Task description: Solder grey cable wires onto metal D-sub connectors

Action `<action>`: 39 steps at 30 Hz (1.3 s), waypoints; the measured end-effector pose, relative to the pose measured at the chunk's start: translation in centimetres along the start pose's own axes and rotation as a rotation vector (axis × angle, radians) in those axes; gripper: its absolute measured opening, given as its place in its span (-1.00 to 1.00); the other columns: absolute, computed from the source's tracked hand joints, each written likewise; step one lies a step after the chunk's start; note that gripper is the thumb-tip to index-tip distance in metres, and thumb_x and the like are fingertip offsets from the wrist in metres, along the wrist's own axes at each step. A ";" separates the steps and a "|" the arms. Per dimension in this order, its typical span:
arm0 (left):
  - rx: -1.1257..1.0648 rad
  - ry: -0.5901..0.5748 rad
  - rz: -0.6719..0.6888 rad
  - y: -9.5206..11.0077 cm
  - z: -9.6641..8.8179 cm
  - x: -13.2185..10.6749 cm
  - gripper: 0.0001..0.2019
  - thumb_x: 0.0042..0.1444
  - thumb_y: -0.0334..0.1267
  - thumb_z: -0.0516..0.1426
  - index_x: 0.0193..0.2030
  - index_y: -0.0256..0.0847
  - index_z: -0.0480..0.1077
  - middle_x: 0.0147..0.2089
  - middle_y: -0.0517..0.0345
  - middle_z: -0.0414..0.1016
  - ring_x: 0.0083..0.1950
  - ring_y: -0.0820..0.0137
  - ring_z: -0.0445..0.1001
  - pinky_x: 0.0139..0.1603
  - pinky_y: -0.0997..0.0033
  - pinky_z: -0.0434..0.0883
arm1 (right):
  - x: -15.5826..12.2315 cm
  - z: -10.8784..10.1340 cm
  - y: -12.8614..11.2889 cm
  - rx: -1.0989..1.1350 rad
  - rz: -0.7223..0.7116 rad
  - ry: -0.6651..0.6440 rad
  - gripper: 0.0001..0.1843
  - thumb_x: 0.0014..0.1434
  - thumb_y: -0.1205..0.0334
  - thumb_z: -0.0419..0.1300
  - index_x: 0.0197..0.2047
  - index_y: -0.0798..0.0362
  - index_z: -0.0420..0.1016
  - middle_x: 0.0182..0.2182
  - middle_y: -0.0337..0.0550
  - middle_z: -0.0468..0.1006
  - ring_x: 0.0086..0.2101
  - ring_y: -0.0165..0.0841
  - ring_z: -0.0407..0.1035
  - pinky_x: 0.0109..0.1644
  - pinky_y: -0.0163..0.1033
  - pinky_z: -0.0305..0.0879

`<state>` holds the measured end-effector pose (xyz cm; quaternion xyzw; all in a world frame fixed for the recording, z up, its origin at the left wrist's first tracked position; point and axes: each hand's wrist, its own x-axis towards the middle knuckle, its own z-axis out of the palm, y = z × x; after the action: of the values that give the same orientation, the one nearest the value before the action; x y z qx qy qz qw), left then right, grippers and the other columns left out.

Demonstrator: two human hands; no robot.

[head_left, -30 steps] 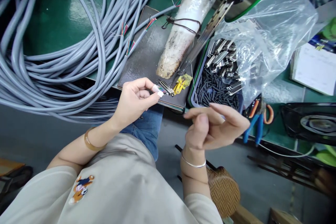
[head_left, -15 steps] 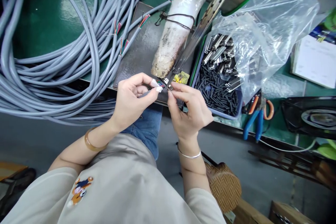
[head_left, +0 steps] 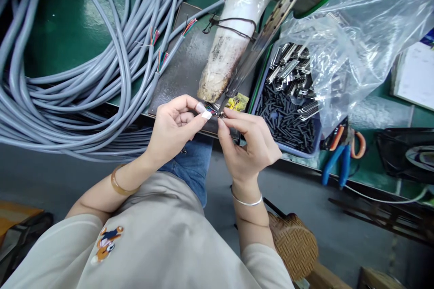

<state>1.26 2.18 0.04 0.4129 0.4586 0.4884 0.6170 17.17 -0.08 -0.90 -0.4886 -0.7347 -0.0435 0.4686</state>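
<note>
My left hand [head_left: 174, 126], with white wraps on the thumb and index fingertips, pinches thin coloured wires [head_left: 211, 107] at the front edge of a dark plate. Opposite it, the fingertips of my right hand [head_left: 252, 140] are closed on a small metal connector [head_left: 220, 114] that meets the wires. Fingers cover most of both pieces. A rod-like tool with a perforated metal sleeve [head_left: 288, 0] slants down, its dark tip ending right by the connector. Just behind lies a stained white roll [head_left: 225, 49] tied with dark cord, and a yellow piece [head_left: 238, 102] sits beside the tip.
Grey cables [head_left: 125, 72] with stripped coloured ends fill the left. To the right, a blue bin [head_left: 317, 142] holds metal connectors and black sleeves, partly under a clear plastic bag [head_left: 369, 31]. Blue-and-orange pliers [head_left: 342, 153] lie near the table edge. A woven stool [head_left: 294, 244] stands below.
The whole view has shifted slightly, so things appear a little further right. Both hands keep their pinch, and the wires and connector stay together by the tool tip.
</note>
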 end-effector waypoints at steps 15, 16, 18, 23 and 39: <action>0.018 0.010 -0.025 0.2 0.0 -0.1 -0.80 0.02 -0.27 0.37 -0.41 -0.23 0.42 -0.62 0.36 0.30 -0.65 0.65 0.22 -0.65 0.62 0.15 | -0.4 0.3 0.1 0.021 -0.004 0.013 -0.85 0.22 0.41 0.35 -0.17 0.00 0.55 -0.20 -0.18 0.74 -0.23 -0.36 0.65 -0.12 -0.26 0.62; 0.031 0.024 -0.009 0.2 0.0 -0.1 -0.79 0.01 -0.28 0.38 -0.41 -0.24 0.42 -0.61 0.35 0.31 -0.65 0.66 0.21 -0.65 0.61 0.13 | -0.4 0.3 0.1 0.023 -0.005 0.015 -0.85 0.22 0.41 0.35 -0.17 0.00 0.56 -0.20 -0.18 0.74 -0.23 -0.36 0.65 -0.12 -0.27 0.62; 0.049 0.044 0.021 0.3 0.2 -0.1 -0.78 -0.03 -0.31 0.39 -0.43 -0.24 0.41 -0.57 0.33 0.35 -0.64 0.67 0.22 -0.64 0.61 0.12 | -0.4 0.4 0.1 0.024 -0.005 0.019 -0.86 0.22 0.40 0.35 -0.17 0.00 0.57 -0.21 -0.19 0.74 -0.23 -0.36 0.65 -0.11 -0.27 0.61; 0.079 0.053 0.061 0.7 0.4 -0.1 -0.82 -0.01 -0.35 0.37 -0.42 -0.24 0.43 -0.54 0.32 0.37 -0.62 0.66 0.24 -0.62 0.61 0.15 | 0.1 0.4 -0.2 0.005 0.004 0.035 -0.85 0.22 0.41 0.35 -0.17 0.00 0.57 -0.19 -0.19 0.74 -0.23 -0.36 0.65 -0.12 -0.26 0.61; 0.078 -0.012 0.055 0.2 0.2 -0.2 -0.87 -0.08 -0.39 0.32 -0.48 -0.26 0.42 -0.40 0.18 0.52 -0.48 0.61 0.36 -0.50 0.64 0.29 | -1.6 -0.3 0.3 -0.021 -0.073 -0.007 -0.85 0.26 0.38 0.32 -0.12 0.01 0.50 -0.20 -0.16 0.75 -0.24 -0.37 0.68 -0.17 -0.34 0.62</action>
<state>1.43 1.95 0.29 0.4519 0.4620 0.4847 0.5894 17.74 -1.14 -2.06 -0.4667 -0.7531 -0.0666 0.4588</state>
